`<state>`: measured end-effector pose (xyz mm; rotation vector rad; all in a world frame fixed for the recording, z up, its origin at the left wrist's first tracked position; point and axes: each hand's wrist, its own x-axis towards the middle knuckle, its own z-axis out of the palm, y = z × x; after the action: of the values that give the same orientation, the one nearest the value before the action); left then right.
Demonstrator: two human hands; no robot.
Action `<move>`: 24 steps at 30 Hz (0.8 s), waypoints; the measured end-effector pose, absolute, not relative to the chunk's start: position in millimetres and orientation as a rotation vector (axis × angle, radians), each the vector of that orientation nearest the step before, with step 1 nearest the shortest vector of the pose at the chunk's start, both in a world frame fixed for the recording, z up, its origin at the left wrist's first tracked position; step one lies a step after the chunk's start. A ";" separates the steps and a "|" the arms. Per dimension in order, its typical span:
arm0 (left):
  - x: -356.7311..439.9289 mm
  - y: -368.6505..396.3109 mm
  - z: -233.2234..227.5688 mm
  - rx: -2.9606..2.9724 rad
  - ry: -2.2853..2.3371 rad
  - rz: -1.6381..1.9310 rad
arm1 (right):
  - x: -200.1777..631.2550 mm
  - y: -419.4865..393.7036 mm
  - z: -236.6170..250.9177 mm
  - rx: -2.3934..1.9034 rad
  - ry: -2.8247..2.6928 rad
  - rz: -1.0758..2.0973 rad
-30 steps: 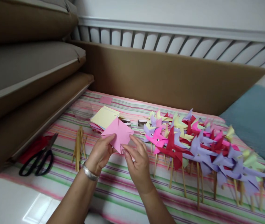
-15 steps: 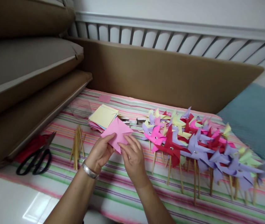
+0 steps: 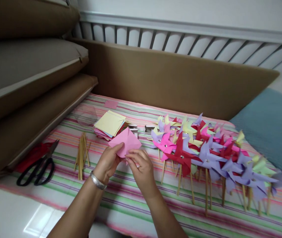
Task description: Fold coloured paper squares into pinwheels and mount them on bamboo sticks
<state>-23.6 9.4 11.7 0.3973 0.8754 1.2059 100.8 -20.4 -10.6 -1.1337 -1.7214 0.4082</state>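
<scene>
Left hand [image 3: 108, 162] and right hand [image 3: 141, 165] both pinched the square pink paper sheet [image 3: 128, 141], raised above the striped cloth [image 3: 136, 205]. Risk: thin paper could crease or tear if the pinching fingers pulled unevenly.

The striped cloth [image 3: 131, 211] covers the whole work surface, banded in pink, green and purple; on its left edge lie black scissors [image 3: 37, 166] partly over a scrap of red paper [image 3: 33, 154]; just right of the scissors sits a loose bundle of wooden sticks [image 3: 82, 154]; farther back on the cloth is a stack of paper squares [image 3: 109, 123], yellow on top; a small pink scrap [image 3: 111, 104] lies beyond it, near the brown cushion [image 3: 180, 82] standing along the cloth's far edge; the right half of the cloth holds a crowd of finished pinwheels [image 3: 205, 148] in red, purple, pink and yellow, sticks pointing toward me; a teal cushion [image 3: 274, 132] sits off the cloth's right end.
</scene>
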 end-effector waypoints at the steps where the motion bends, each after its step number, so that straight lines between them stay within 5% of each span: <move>1: -22.8 8.6 10.6 0.430 0.886 1.203 | 101.1 -19.9 -9.5 -1.148 -1.676 0.481; 11: -8.9 1.6 11.7 0.538 0.951 1.154 | 105.0 -13.5 -9.2 -1.349 -1.272 0.833; 24: -3.5 -2.7 13.1 0.642 0.893 1.114 | 106.8 -9.1 -10.4 -1.373 -1.159 0.853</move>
<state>-3.5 -2.7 13.1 0.6418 0.8928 1.1144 106.8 -9.1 -10.4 -1.3733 -1.1587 0.8528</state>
